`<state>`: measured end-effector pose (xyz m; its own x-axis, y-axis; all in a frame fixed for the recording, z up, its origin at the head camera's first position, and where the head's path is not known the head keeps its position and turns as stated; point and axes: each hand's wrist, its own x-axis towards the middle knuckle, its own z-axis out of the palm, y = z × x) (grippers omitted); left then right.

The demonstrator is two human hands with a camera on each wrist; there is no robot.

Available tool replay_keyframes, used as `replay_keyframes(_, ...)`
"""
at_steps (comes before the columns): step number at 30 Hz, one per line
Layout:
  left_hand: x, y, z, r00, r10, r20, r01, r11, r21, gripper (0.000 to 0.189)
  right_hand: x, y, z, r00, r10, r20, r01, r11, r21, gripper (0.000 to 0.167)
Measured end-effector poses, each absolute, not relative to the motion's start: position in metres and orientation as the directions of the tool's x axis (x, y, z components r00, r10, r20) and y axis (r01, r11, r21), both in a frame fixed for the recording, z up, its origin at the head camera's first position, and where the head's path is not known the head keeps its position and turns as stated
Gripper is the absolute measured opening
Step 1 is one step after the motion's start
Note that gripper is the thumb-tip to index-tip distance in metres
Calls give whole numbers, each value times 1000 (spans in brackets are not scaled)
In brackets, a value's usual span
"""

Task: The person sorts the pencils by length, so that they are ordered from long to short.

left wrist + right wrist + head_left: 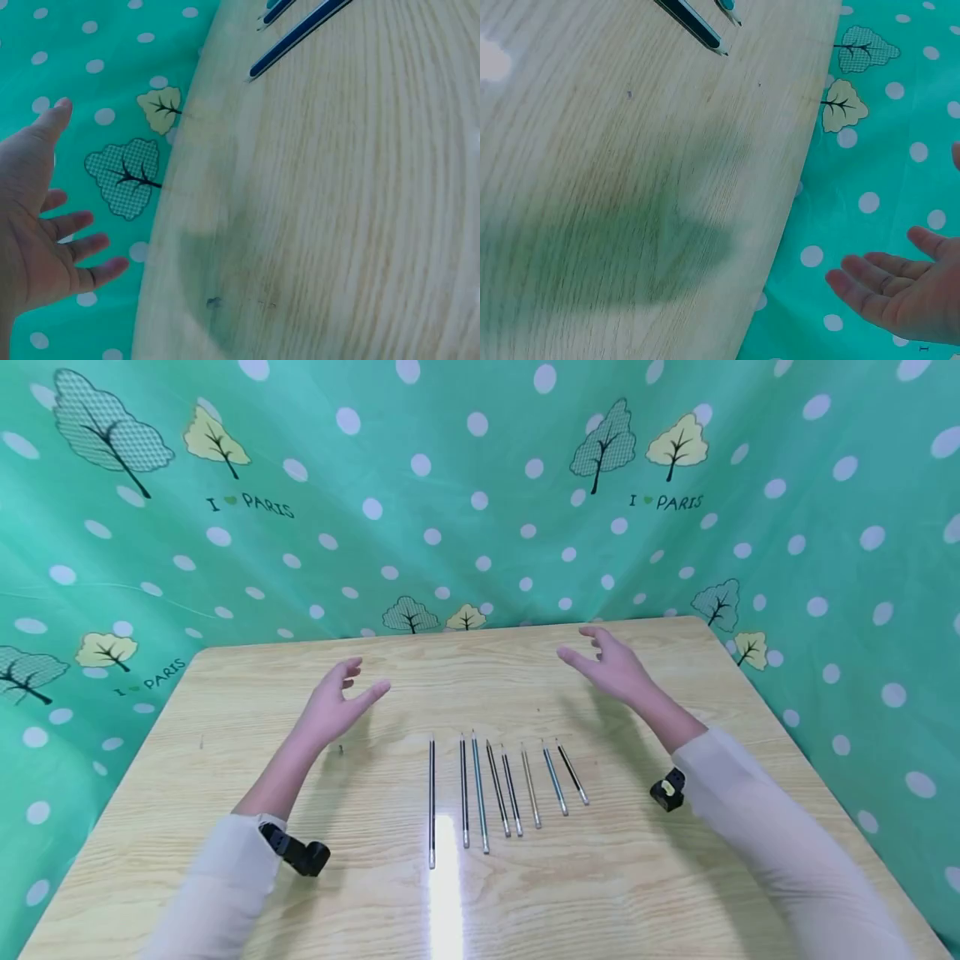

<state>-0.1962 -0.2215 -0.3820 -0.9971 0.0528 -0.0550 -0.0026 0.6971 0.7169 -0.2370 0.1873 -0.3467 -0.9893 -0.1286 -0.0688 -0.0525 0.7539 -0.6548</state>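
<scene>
Several pencils lie in a row on the wooden table, tips toward the far edge. A long black pencil (432, 810) sits apart at the left. Beside it are another black pencil (464, 797) and a long blue pencil (480, 797). Farther right come shorter ones, among them a tan pencil (531, 789), a short blue pencil (556, 783) and a short black pencil (573, 775). My left hand (335, 704) hovers over the table left of the row, fingers spread and holding nothing. Beyond the row's right end, my right hand (611, 670) hangs in the air, relaxed and bare.
The pale wooden table (225, 710) ends at a green dotted cloth (480, 543) behind and at both sides. Small dark specks mark the tabletop. A bright glare streak (446, 893) falls near the front. Each sleeved wrist carries a black camera (303, 856).
</scene>
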Motion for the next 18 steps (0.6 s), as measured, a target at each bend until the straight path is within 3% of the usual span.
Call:
replay_keyframes(8, -190, -219, -394, -991, 76, -106, -30, 660, 750, 79, -228, 186, -354, -980, -139, -142, -6, 733, -680, 83)
replay_keyframes(18, -176, -198, -403, -980, 158, -123, 12, 658, 753, 69, -216, 173, -369, -964, -178, -198, 8, 725, -688, 66)
